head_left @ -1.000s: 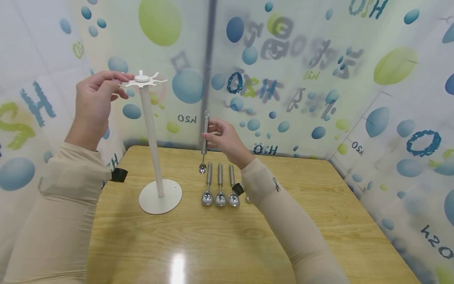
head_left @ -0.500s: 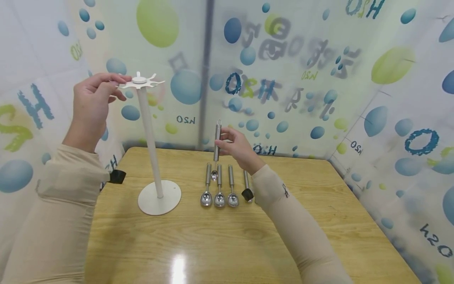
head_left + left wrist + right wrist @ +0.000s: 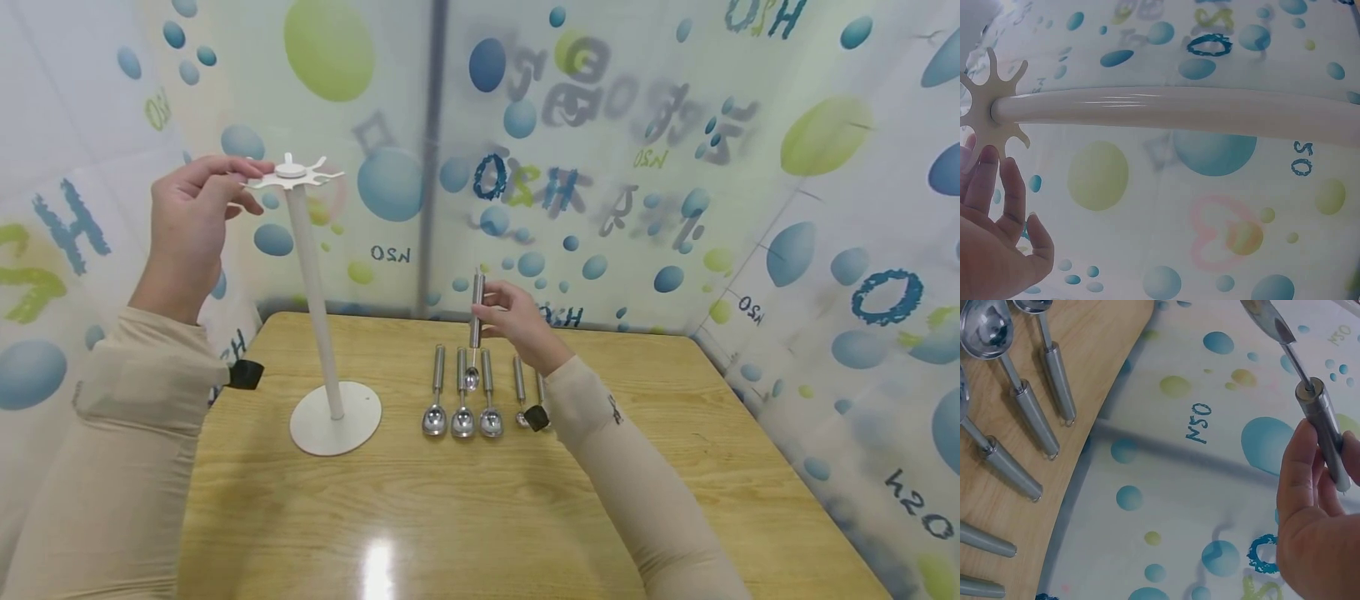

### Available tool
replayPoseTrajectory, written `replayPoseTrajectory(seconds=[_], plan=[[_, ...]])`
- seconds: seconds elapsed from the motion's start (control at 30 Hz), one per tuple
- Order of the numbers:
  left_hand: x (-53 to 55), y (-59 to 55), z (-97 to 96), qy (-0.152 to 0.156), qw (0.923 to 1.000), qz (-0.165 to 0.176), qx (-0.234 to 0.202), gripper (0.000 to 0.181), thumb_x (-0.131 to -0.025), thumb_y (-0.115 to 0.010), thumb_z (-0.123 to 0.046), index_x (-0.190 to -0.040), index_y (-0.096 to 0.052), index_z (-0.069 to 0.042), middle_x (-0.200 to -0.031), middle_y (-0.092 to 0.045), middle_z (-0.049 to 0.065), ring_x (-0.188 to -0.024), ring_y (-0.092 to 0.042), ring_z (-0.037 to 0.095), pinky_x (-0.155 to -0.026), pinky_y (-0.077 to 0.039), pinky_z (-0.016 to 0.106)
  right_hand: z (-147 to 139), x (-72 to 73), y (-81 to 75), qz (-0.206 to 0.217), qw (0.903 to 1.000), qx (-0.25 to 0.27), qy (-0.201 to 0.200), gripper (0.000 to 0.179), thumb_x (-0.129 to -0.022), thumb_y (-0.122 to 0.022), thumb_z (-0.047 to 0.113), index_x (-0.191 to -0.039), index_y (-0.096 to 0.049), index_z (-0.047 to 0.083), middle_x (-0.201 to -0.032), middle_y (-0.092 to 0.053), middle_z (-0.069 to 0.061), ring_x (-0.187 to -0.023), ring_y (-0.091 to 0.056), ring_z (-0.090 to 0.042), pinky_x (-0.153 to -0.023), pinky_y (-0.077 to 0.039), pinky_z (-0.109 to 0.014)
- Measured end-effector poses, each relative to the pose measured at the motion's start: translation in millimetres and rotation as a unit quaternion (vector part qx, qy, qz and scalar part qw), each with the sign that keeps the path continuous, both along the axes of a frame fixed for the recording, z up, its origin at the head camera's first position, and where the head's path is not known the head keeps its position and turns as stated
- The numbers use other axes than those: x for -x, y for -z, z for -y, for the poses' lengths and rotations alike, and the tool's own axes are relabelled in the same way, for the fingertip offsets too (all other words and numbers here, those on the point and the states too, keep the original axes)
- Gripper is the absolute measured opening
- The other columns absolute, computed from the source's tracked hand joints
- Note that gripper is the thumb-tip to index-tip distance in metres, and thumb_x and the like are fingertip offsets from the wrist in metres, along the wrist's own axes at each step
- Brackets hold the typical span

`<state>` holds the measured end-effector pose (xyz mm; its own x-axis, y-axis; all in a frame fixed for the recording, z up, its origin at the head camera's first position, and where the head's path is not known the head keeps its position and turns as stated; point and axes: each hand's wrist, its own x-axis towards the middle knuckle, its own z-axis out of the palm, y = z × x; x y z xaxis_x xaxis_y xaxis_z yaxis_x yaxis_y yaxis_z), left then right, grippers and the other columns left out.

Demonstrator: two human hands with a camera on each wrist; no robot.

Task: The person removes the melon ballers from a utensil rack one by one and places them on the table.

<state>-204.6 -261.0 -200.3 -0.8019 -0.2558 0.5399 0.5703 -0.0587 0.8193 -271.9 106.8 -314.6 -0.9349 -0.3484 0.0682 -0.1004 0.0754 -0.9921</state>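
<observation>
In the head view, my left hand [image 3: 187, 221] pinches one hooked arm of the white utensil stand [image 3: 311, 287] at its top. The left wrist view shows fingertips against the stand's hooked disc [image 3: 985, 115], beside the pole. My right hand [image 3: 517, 318] grips a small metal melon baller [image 3: 477, 312] by its handle, upright with the bowl down, above the table's back part. Its bowl overlaps the row of scoops in the head view. The right wrist view has the melon baller's handle [image 3: 1322, 425] between my fingers and thumb.
Three larger ice cream scoops [image 3: 462, 421] lie side by side on the wooden table [image 3: 420, 517]. To their right are two smaller metal scoops [image 3: 520, 382], partly hidden by the right wrist's black strap piece [image 3: 536, 417]. A patterned curtain [image 3: 637, 208] surrounds the table.
My right hand has moved right and down with the melon baller, away from the stand. My left hand stays at the stand's top.
</observation>
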Motion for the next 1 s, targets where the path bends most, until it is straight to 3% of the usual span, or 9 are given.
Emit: replayPoseTrajectory(seconds=[0.43,0.8,1.0], plan=[[-1.1,0.1,-0.7,0.004,1.0000,-0.002,-0.001,0.023,-0.102,-0.056,-0.010,-0.105,-0.073,0.004,-0.113,-0.074,0.005,-0.074,-0.060,0.018,-0.083,-0.039,0.027,-16.5,3.0,12.1,0.012,0.9996,-0.017,0.020,0.041,-0.100,-0.065,0.010,-0.138,-0.053,0.000,-0.115,-0.060,-0.013,-0.094,-0.064,-0.020,-0.087,-0.057,-0.041],[-1.2,-0.7,-0.4,-0.003,1.0000,0.000,0.002,0.023,-0.101,-0.055,-0.009,-0.104,-0.073,0.004,-0.113,-0.073,0.005,-0.074,-0.061,0.018,-0.083,-0.038,0.027,-38.0,6.5,26.1,0.017,0.9991,-0.036,0.013,0.039,-0.103,-0.060,0.011,-0.140,-0.052,0.002,-0.122,-0.057,-0.019,-0.097,-0.063,-0.021,-0.090,-0.056,-0.041],[-0.8,-0.1,-0.4,-0.004,1.0000,-0.002,0.003,0.023,-0.101,-0.055,-0.010,-0.103,-0.073,0.004,-0.112,-0.074,0.005,-0.073,-0.061,0.017,-0.082,-0.039,0.027,-55.8,13.3,38.6,0.043,0.9981,-0.035,0.028,0.041,-0.104,-0.059,0.012,-0.142,-0.050,0.001,-0.116,-0.058,-0.013,-0.097,-0.063,-0.021,-0.090,-0.056,-0.039]])
